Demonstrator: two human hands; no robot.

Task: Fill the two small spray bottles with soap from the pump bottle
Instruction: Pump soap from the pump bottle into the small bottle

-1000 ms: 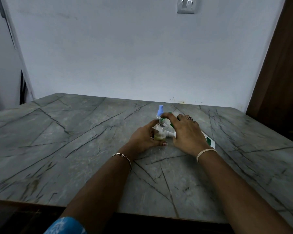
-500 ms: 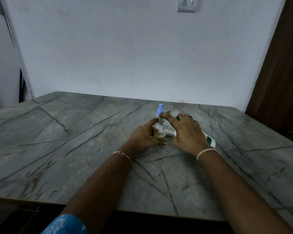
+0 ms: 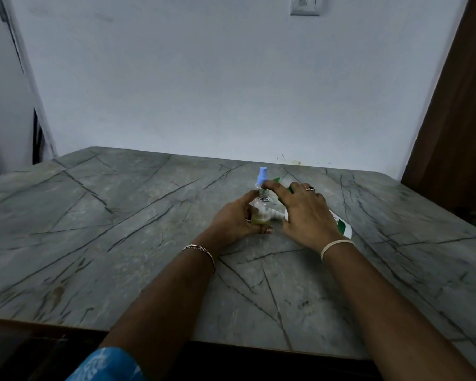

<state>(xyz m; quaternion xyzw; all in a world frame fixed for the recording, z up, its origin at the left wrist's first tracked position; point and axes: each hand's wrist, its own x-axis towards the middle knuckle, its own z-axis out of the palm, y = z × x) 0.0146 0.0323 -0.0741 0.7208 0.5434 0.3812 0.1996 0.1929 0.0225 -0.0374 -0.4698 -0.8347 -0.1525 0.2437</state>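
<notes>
My left hand (image 3: pixel 235 220) grips a small clear spray bottle (image 3: pixel 261 213) that stands on the table. It holds some yellowish soap, and its threaded neck is uncapped. Right behind it a light blue sprayer top (image 3: pixel 261 174) sticks up; what it sits on is hidden. My right hand (image 3: pixel 307 213) lies with fairly straight fingers over the white and green pump bottle (image 3: pixel 342 228), which lies on its side. The white pump nozzle (image 3: pixel 276 215) points at the small bottle. My right index finger reaches over that bottle's neck.
The grey marbled table (image 3: pixel 121 243) reaches to a pale wall at the back. A brown door or panel (image 3: pixel 456 133) stands at the right. A switch plate (image 3: pixel 305 5) is high on the wall. The table's front edge is near my elbows.
My right index finger has slid left to above the small bottle's open neck, close to the blue sprayer. My left hand keeps its grip on the bottle.
</notes>
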